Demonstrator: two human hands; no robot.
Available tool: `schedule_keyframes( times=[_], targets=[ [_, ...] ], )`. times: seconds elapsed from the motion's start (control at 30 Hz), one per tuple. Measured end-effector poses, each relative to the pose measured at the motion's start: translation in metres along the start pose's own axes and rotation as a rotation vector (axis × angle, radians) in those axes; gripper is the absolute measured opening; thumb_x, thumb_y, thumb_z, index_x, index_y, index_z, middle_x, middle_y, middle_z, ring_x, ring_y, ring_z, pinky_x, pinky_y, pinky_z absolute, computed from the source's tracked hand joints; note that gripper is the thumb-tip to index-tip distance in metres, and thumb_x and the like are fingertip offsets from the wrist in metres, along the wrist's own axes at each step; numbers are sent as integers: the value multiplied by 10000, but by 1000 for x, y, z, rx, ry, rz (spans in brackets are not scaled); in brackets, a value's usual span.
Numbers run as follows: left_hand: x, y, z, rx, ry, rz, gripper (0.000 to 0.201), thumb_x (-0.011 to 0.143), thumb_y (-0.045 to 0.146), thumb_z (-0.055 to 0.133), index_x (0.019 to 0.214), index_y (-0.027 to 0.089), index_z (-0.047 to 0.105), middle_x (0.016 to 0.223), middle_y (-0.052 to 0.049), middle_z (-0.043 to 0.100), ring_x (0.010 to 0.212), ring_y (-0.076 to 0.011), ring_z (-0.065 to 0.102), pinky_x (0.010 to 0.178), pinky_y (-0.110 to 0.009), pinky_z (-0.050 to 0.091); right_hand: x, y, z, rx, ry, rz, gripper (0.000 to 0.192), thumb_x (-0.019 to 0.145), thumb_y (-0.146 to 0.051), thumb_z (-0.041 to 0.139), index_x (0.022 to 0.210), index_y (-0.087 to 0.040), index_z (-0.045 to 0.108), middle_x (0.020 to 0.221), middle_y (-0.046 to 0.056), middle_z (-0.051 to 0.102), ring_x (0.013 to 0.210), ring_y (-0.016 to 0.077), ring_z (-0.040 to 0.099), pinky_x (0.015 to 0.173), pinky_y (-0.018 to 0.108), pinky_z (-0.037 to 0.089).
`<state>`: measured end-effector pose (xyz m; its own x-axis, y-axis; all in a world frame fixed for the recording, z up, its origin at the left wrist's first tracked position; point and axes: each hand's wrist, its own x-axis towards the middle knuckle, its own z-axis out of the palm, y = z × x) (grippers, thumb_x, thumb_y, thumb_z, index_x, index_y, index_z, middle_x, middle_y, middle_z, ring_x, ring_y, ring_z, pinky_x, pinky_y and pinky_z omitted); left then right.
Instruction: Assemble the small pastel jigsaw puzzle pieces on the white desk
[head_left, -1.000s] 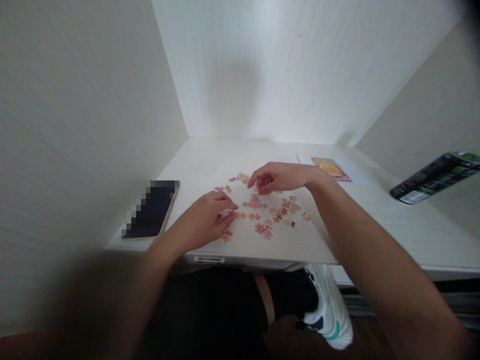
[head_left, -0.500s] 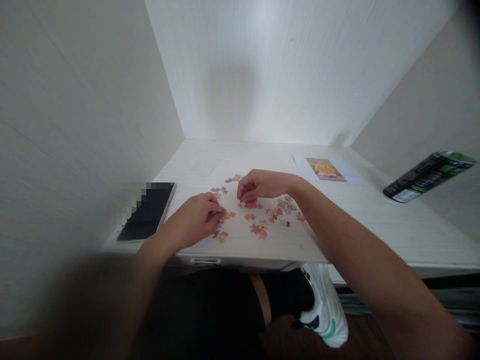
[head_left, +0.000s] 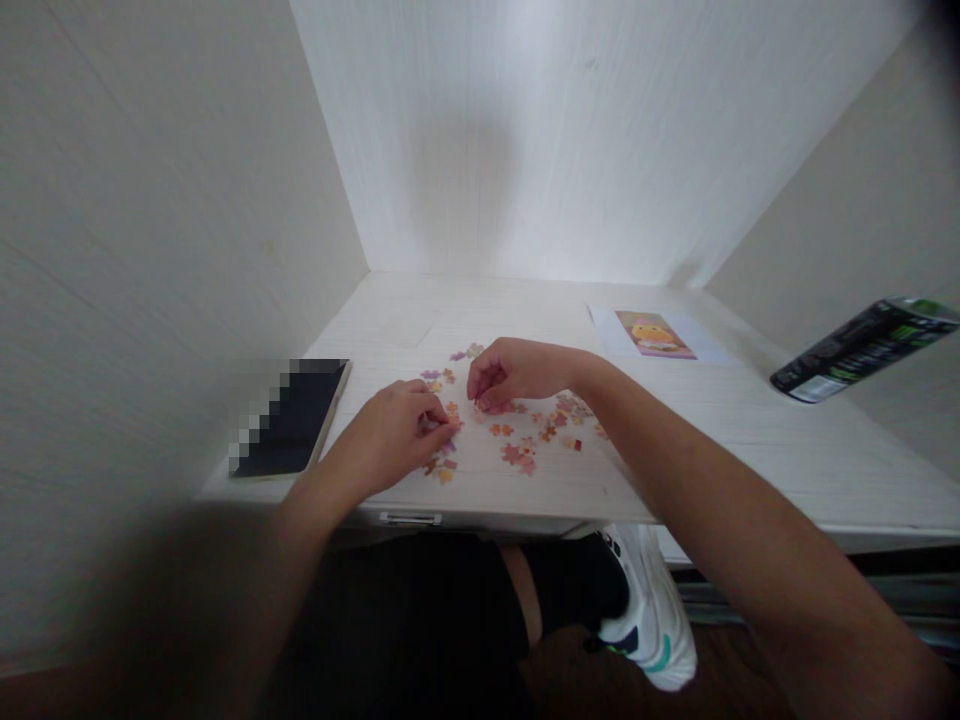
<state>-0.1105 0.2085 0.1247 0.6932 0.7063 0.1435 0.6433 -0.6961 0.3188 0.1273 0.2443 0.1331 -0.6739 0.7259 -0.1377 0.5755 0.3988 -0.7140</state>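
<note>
My right hand (head_left: 519, 370) hovers low over the desk with thumb and fingers pinched on a small pinkish puzzle piece (head_left: 481, 406), partly hidden by the fingertips. To its left, my left hand (head_left: 401, 430) rests on the desk, thumb and forefinger closed at the edge of an orange-pink puzzle piece (head_left: 458, 425). Loose puzzle pieces (head_left: 517, 457) in pink, orange and yellow lie between and around both hands. A further cluster of pieces (head_left: 564, 412) sits near my right wrist, and yellow and brown ones (head_left: 444, 472) lie below my left fingers.
A tablet-like dark device (head_left: 296, 420) lies at the left. Toward the back right is a printed picture (head_left: 655, 334) of a yellow figure on white paper. A black and green can (head_left: 855, 355) stands at the right. Walls enclose the white desk (head_left: 712, 450).
My right hand has moved slightly left with its puzzle piece, closer to my left hand. My left fingertips have shifted a little to the right.
</note>
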Motion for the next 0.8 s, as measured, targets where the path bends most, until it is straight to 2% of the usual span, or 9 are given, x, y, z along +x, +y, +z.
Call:
schedule_keyframes(
  times=[0.13,0.3,0.47,0.8],
  targets=[
    [1,-5,5,-19,34,58,201,885,355,613,849,201,738,951,-60,672,932,-231,623,840,-366,480,3,-7,5,-106,19,3,149,787,-183,649,914,-139,714,709,11,687,596,98,569,565,226,408],
    [2,-15,7,-35,87,134,200,901,320,595,981,217,748,1135,-61,664,1064,-228,604,956,-374,467,3,-15,10,-223,47,-32,149,780,-177,637,891,-149,733,730,13,692,624,101,565,569,224,391],
    [2,-17,8,-11,52,171,211,916,309,571,975,243,762,1096,-32,698,1017,-222,613,932,-383,479,3,-18,13,-250,55,-66,165,784,-160,628,898,-149,746,777,27,713,662,109,592,612,226,427],
    [2,-19,9,13,95,228,196,902,252,578,964,223,761,1083,-28,725,1003,-211,632,934,-359,479,2,-22,13,-278,57,-60,181,771,-181,674,933,-156,751,830,45,730,699,125,610,630,234,444]
  ],
)
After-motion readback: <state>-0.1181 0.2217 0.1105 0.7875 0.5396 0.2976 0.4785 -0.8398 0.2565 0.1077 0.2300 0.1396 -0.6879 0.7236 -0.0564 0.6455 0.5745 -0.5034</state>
